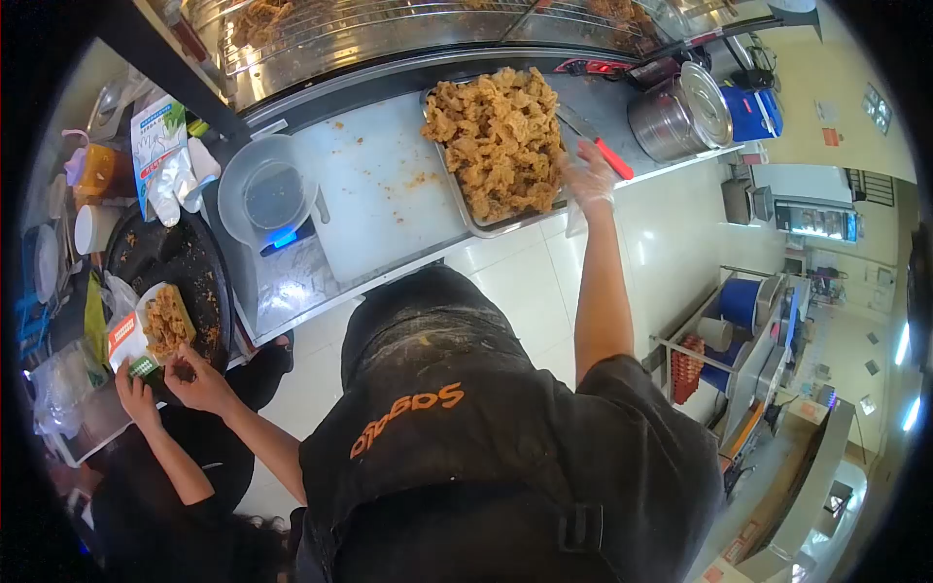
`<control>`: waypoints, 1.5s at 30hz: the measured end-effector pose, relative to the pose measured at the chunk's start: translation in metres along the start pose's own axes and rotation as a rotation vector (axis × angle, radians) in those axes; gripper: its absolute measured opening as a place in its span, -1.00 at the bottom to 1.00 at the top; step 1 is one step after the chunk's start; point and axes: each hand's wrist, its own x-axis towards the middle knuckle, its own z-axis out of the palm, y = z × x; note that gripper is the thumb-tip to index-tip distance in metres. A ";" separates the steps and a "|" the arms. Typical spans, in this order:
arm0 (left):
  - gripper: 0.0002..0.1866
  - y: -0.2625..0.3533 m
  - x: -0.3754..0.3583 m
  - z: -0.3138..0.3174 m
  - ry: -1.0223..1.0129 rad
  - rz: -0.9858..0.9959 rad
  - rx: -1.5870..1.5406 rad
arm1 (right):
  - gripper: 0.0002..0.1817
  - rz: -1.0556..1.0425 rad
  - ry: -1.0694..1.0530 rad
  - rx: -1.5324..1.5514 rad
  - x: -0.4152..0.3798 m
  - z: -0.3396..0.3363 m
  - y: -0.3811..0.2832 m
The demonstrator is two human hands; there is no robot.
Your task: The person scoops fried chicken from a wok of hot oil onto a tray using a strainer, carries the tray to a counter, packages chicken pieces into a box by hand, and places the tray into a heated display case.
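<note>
A metal tray point(478, 229) heaped with fried pieces point(496, 141) lies on the counter. Over its right edge, my right hand point(588, 180) in a clear plastic glove touches the heap, fingers apart. My left hand point(201, 386) is bare and reaches far left, its fingers curled together beside the lower edge of an open paper box point(124, 335) of fried pieces. What they pinch, if anything, is too small to tell. Another person's hand point(136, 396) holds that box from below. A knife with a red handle point(614, 158) lies right of the tray.
A white cutting board point(374, 194) with crumbs lies left of the tray, beside a clear plastic tub point(260, 194). A round black tray point(209, 282) is at the left. A lidded steel pot point(671, 121) stands at the right. Wire racks point(360, 29) run behind.
</note>
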 end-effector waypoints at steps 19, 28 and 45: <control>-0.51 0.114 -0.100 -0.049 0.076 -0.009 0.196 | -0.64 -0.298 -0.332 -0.065 0.029 -0.003 0.036; -0.73 0.049 -0.124 -0.031 -0.088 -0.052 0.162 | -0.73 -0.028 -0.332 0.753 0.052 -0.009 0.019; -0.69 0.003 -0.129 -0.035 -0.571 -0.387 -0.209 | -0.89 -1.029 -0.728 0.805 -0.208 0.330 -0.415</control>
